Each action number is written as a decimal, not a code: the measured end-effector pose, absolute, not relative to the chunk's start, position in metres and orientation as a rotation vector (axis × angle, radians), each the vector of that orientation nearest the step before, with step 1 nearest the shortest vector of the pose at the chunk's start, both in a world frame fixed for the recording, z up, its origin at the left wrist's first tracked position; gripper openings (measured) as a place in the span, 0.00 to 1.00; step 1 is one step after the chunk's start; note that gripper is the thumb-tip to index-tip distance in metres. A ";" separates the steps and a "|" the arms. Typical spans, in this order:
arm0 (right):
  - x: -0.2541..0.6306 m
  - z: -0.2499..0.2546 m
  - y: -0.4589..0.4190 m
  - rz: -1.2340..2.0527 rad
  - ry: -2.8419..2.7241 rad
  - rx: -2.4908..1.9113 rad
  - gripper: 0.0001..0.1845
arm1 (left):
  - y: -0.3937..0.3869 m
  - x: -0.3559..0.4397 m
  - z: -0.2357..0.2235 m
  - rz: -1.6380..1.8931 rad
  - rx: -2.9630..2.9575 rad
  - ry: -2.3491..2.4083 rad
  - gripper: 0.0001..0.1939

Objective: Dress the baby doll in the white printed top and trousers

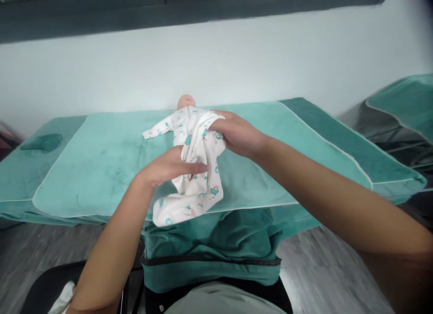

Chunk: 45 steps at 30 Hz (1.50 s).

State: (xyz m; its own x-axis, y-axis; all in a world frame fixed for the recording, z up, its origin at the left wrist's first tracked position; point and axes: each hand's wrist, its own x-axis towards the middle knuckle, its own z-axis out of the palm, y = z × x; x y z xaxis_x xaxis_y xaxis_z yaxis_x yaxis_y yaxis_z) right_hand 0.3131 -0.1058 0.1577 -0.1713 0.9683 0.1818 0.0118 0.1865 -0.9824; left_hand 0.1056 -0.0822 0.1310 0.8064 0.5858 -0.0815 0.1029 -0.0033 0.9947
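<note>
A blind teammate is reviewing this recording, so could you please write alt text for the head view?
A person's bare left hand and right hand hold a white fabric baby garment with teal prints; a bald, pinkish doll head shows at its collar. Beneath is a long, teal plush-covered bed, before a white wall.

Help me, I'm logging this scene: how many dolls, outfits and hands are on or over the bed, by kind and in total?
Doll: 1
White printed outfit: 1
Left hand and right hand: 2
Total: 4
</note>
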 end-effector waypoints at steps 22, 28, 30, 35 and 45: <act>0.314 0.114 -0.109 1.424 -1.300 -1.025 0.21 | -0.076 0.096 0.090 0.403 1.359 0.529 0.26; 0.309 0.103 -0.113 1.553 -1.252 -0.959 0.27 | -0.070 0.100 0.073 0.749 1.187 0.573 0.26; 0.310 0.094 -0.116 1.642 -1.368 -0.986 0.26 | -0.065 0.104 0.066 0.927 1.100 0.609 0.27; 0.311 0.051 -0.124 1.686 -1.213 -1.067 0.20 | -0.074 0.111 0.047 0.902 1.096 0.813 0.22; 0.323 -0.049 -0.151 1.136 -1.003 -1.568 0.16 | -0.093 0.116 0.034 0.319 1.536 0.957 0.21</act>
